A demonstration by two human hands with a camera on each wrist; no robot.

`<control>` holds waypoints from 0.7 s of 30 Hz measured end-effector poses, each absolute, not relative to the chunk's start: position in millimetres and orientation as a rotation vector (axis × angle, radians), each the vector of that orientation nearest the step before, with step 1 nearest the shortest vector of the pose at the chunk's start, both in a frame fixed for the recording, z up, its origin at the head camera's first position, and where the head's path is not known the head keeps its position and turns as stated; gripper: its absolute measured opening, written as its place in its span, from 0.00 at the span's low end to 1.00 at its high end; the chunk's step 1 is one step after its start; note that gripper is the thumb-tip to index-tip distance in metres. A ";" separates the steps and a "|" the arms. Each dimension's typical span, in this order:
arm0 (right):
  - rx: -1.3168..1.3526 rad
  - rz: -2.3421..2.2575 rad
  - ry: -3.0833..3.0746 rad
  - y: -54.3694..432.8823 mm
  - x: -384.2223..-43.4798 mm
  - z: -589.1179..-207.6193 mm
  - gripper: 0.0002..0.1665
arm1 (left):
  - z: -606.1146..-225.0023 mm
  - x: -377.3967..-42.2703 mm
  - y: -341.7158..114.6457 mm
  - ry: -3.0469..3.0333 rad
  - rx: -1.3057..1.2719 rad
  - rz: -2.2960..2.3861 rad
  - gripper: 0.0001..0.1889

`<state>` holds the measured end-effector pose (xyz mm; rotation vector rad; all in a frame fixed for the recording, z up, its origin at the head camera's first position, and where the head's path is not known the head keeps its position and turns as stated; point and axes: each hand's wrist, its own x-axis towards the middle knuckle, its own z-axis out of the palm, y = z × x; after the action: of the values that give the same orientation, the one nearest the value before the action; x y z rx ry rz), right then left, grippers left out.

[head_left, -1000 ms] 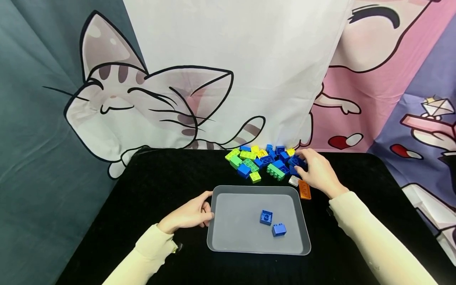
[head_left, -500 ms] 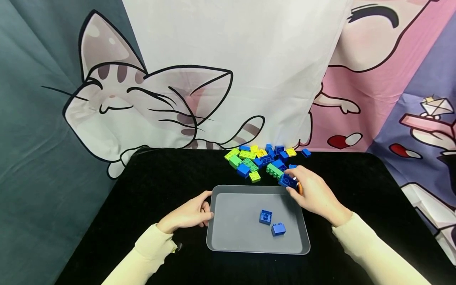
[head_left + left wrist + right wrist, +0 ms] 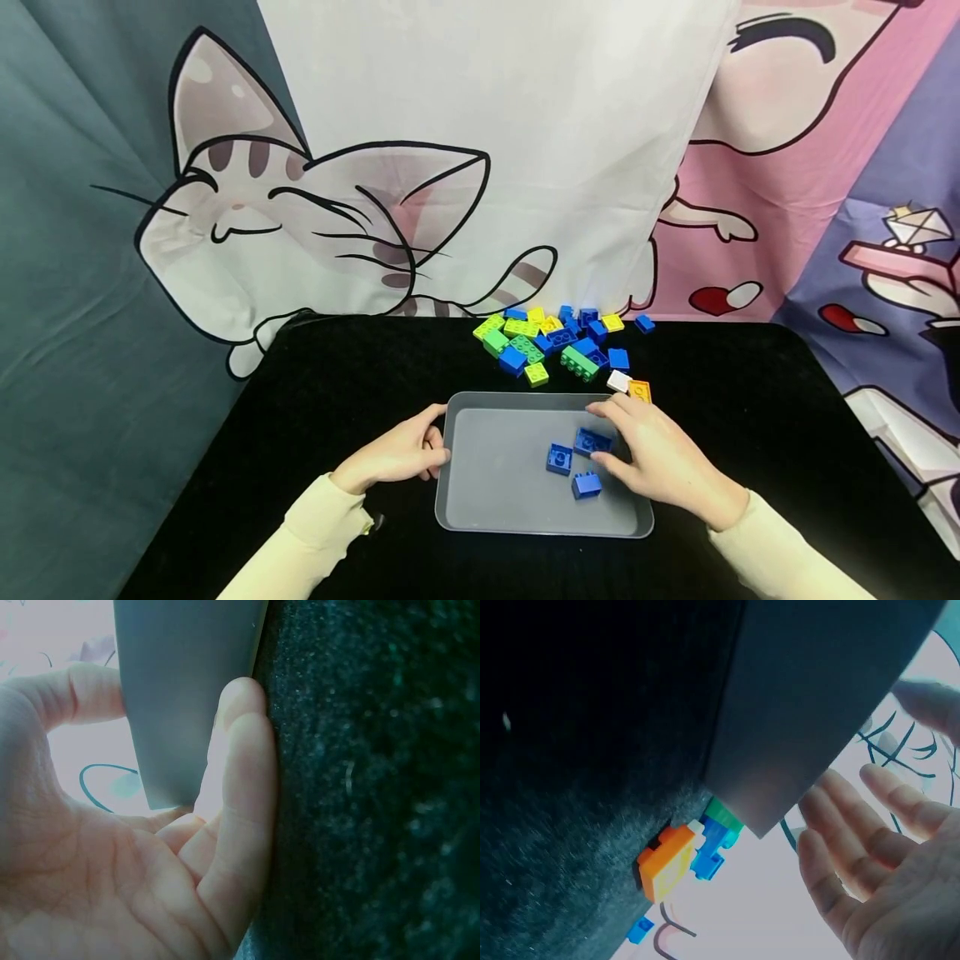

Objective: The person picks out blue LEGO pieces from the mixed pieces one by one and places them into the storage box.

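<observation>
My left hand (image 3: 397, 452) grips the left rim of a grey tray (image 3: 491, 483). In the left wrist view, thumb and fingers pinch the tray's wall (image 3: 180, 697) from both sides. Over the tray's right part, my right hand (image 3: 663, 462) has its fingers spread apart beside a blue toy brick (image 3: 591, 442). That brick lies on the tray bottom, close to a second blue brick (image 3: 558, 459) and a third blue brick (image 3: 587, 485). The right wrist view has the right hand (image 3: 892, 870) with relaxed fingers and nothing between them, partly past the tray's wall (image 3: 802, 705).
Behind the tray, a pile of blue, green and yellow bricks (image 3: 527, 347) lies on the black cloth (image 3: 360, 375). A white brick (image 3: 618, 381) and an orange brick (image 3: 640, 391) sit by the tray's far right corner. One blue brick (image 3: 644, 323) lies apart at the back.
My right hand took a blue brick from the pile's right side, brought it toward me over the tray and let it go there. The left hand stayed at the tray's rim.
</observation>
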<state>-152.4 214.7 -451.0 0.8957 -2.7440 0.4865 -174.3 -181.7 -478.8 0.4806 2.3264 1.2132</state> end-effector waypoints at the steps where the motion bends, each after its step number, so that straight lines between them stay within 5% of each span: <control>1: 0.904 0.489 -2.748 214.4 -150.7 -451.5 0.34 | -478.6 -174.1 -181.7 2.327 0.480 1.213 0.39; 21: 0.880 0.463 -2.737 218.2 -154.1 -455.2 0.39 | -479.0 -173.4 -181.8 2.331 0.479 1.217 0.39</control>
<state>-154.1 218.2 -455.2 0.8795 -2.7365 0.4627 -173.4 -181.8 -479.0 0.4791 2.3307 1.2165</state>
